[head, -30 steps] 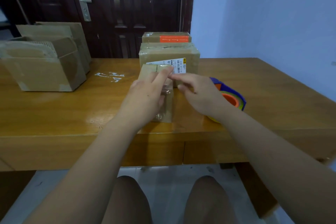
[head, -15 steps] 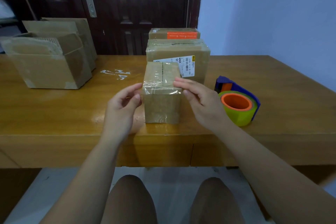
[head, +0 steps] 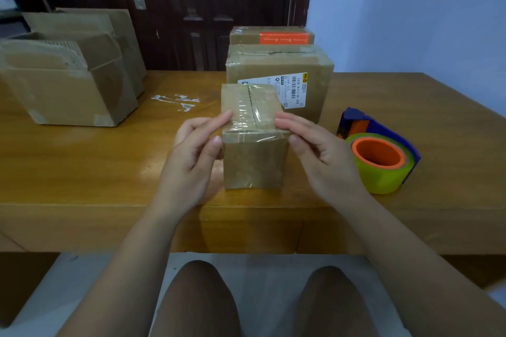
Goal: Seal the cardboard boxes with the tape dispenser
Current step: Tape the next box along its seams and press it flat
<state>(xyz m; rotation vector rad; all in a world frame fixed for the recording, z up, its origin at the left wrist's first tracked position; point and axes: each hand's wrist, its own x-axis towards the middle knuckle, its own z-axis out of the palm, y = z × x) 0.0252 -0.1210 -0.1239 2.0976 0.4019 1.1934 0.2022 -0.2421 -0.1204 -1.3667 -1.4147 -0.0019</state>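
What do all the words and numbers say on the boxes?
"3328 A313 00 608", printed sideways on the white shipping label stuck to the middle box; my best reading.
"A3", large print on the same label, cut off by the small box in front.
Barcodes and small print on that label: too small to read.
White print on the orange strip of the far box: too blurred to read.
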